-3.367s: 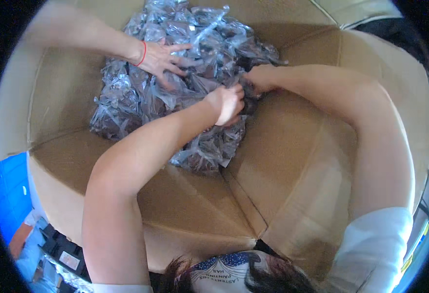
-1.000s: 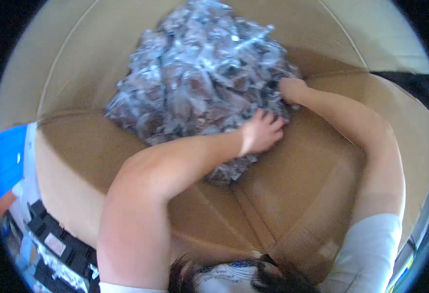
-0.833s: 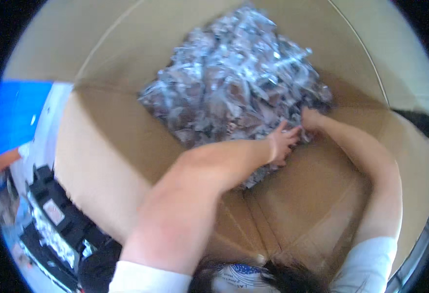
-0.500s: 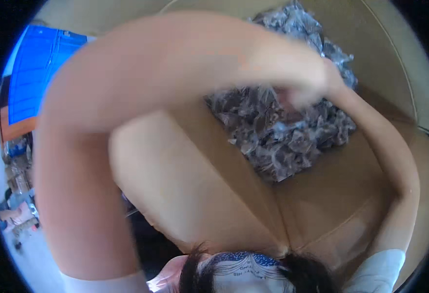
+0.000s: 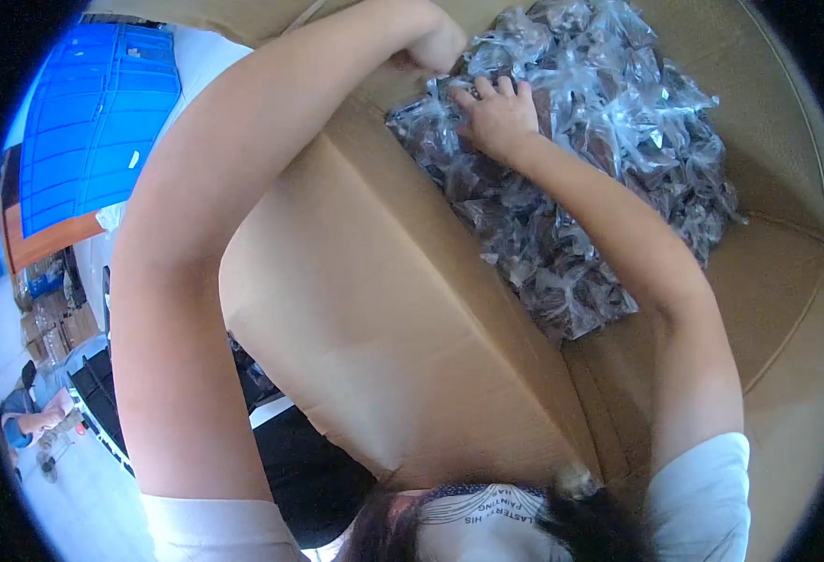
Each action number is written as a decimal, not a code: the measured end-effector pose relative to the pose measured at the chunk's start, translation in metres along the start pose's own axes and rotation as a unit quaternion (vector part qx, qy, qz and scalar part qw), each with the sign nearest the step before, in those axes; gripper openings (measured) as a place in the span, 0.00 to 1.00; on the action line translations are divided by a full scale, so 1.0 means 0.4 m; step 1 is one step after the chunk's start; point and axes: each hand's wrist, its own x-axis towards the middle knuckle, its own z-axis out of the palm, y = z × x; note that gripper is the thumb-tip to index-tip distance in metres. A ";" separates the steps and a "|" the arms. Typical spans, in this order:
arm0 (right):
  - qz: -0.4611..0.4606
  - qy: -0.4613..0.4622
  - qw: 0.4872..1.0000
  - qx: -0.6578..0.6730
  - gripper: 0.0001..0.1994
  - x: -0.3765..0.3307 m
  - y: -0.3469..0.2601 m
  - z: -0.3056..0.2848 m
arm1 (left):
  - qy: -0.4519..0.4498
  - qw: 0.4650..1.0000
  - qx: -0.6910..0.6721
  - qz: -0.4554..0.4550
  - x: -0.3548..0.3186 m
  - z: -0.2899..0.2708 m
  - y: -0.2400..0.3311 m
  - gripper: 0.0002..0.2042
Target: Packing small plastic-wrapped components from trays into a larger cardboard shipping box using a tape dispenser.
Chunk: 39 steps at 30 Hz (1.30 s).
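A large heap of clear plastic bags (image 5: 608, 103) with dark contents lies inside a big cardboard box (image 5: 365, 272). What the bags hold is too small to make out. My right hand (image 5: 503, 120) rests on the left part of the heap, its fingers spread over the bags. Beyond it, at the upper left of the heap, my left hand (image 5: 435, 39) hangs bent at the wrist near the box wall. Its fingers point down and are mostly hidden behind the back of the hand.
The near flap of the box stands between me and the bags. Outside the box at far left are a blue panelled container (image 5: 98, 122), an orange-brown surface (image 5: 60, 239), stacked cartons (image 5: 79, 325) and a person (image 5: 32, 423). Something black (image 5: 304, 478) lies below my left arm.
My hands were blurred and close together over the heap. My left hand has drawn back up and left, and my right hand has moved left onto the bags. The view has shifted slightly.
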 end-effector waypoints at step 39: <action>0.238 -0.034 0.928 0.284 0.23 -0.273 0.205 -0.079 | 0.066 0.998 -0.012 -0.004 0.130 -0.039 0.213 0.24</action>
